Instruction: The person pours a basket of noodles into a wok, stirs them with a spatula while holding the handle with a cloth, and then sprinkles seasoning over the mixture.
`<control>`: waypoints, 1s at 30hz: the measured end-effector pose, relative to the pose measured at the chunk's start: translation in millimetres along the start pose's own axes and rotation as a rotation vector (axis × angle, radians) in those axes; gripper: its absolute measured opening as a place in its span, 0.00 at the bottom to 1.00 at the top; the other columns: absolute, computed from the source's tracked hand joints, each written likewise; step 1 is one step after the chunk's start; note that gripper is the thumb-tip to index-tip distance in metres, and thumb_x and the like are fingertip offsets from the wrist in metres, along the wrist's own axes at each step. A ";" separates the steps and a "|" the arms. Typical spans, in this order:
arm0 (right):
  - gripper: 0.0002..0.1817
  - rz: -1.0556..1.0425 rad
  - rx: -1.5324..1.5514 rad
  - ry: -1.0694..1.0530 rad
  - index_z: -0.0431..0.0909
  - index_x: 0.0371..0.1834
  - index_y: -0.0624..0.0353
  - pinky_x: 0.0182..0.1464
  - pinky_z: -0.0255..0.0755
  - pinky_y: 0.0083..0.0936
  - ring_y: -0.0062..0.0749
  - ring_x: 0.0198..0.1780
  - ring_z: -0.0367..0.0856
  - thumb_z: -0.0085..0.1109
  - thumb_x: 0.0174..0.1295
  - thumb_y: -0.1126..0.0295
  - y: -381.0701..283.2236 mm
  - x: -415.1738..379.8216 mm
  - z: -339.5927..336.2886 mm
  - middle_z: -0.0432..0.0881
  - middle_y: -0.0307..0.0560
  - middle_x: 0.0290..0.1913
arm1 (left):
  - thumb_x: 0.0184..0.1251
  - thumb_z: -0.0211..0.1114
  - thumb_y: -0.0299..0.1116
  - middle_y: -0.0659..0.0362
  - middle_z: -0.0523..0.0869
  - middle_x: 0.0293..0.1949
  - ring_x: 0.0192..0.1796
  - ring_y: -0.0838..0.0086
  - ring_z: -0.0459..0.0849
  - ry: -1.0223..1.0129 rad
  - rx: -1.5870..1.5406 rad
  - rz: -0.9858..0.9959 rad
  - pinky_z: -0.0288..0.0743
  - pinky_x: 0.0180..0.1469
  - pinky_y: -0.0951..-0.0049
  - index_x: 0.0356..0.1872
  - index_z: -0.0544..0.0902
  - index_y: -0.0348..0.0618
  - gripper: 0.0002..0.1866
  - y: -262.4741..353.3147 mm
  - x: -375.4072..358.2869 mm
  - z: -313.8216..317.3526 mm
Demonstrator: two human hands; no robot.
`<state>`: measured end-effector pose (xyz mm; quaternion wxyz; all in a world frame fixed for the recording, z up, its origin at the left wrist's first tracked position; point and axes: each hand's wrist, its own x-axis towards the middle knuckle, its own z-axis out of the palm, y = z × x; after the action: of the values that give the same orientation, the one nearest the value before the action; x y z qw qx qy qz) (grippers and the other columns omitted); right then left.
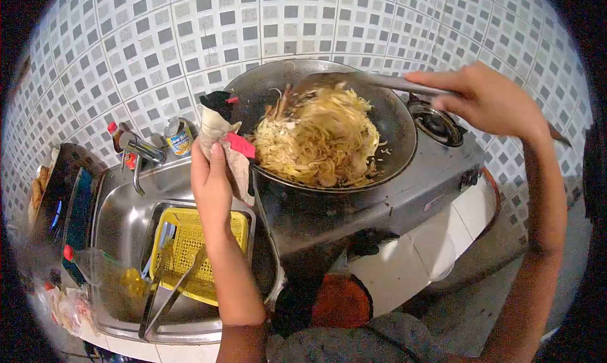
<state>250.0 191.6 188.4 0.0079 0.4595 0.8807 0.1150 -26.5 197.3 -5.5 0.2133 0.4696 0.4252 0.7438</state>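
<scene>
My right hand [496, 100] is closed around the handle of a metal spatula [398, 83], whose blurred head is in the noodles at the back of the wok. My left hand [212, 179] grips a folded beige cloth [235, 173] with a red patch, at the wok's left side; whatever handle lies under the cloth is hidden. The large dark wok [404, 132] sits on the stove. In it is a heap of yellowish noodles [303, 151] with brown pieces mixed in, smeared by motion near the spatula.
A steel gas stove [367, 217] carries the wok, with a second burner [437, 124] at right. To the left, a sink [117, 214] holds a yellow basket [237, 227] and metal tongs [165, 306]. A faucet [138, 164] and a can [179, 138] stand behind it, near the tiled wall [303, 21].
</scene>
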 end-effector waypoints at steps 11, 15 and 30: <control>0.20 0.256 0.226 0.222 0.66 0.51 0.46 0.26 0.62 0.29 0.43 0.19 0.68 0.48 0.51 0.70 9.8 -104.7 27.8 0.71 0.56 0.21 | 0.60 0.49 0.37 0.58 0.72 0.43 0.45 0.77 0.68 -0.003 -0.016 -0.020 0.59 0.49 0.78 0.49 0.65 0.37 0.18 -0.1 0.8 2.9; 0.20 0.351 0.039 0.144 0.66 0.51 0.42 0.27 0.63 0.33 0.47 0.22 0.71 0.47 0.52 0.69 5.9 -100.8 36.9 0.72 0.55 0.20 | 0.61 0.47 0.37 0.58 0.72 0.43 0.44 0.78 0.68 0.030 -0.038 -0.013 0.59 0.48 0.79 0.47 0.65 0.38 0.17 -4.6 -0.5 9.7; 0.17 0.196 -0.011 0.163 0.66 0.50 0.40 0.35 0.67 0.39 0.47 0.33 0.74 0.42 0.55 0.62 -12.3 19.6 78.6 0.75 0.55 0.30 | 0.62 0.46 0.38 0.58 0.71 0.45 0.46 0.77 0.68 0.049 -0.196 -0.046 0.59 0.49 0.78 0.49 0.64 0.37 0.18 -4.6 -0.1 11.9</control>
<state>238.1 216.1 111.2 -0.0724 0.5322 0.8287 0.1572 -16.4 204.9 -7.0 0.2646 0.4183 0.3663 0.7879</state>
